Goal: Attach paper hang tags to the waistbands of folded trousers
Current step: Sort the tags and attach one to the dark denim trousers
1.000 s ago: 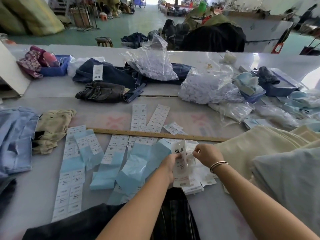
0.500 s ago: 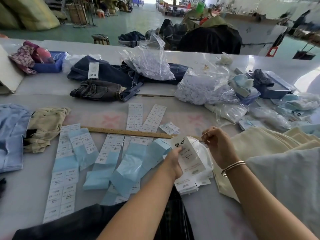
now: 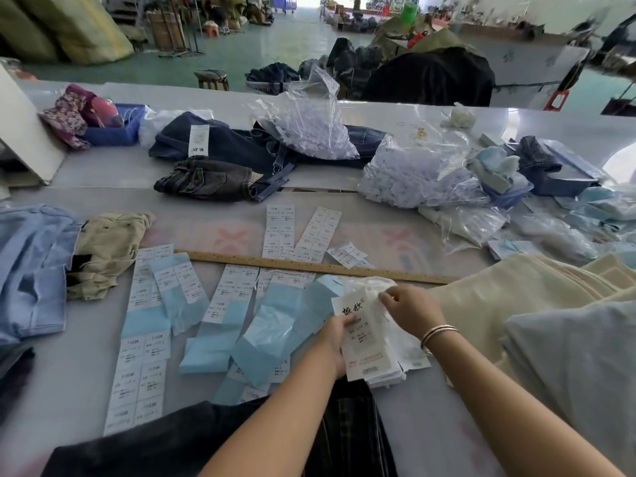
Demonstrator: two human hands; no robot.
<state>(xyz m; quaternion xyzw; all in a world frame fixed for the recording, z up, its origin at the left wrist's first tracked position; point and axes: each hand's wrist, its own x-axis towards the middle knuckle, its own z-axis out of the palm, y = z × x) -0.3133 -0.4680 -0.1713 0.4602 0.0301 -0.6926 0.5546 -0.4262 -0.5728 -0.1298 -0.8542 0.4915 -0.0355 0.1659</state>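
Tag (image 3: 364,333), pinched by left hand (image 3: 339,335) at its left edge and right hand (image 3: 411,309) near top, looks light, bendable card, best held by edges.

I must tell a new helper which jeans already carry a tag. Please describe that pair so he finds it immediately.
Start at the long wooden ruler across the table and look beyond it to the denim heap. The dark blue jeans lie behind the smaller grey-black pair. Only these have a white hang tag lying on them.
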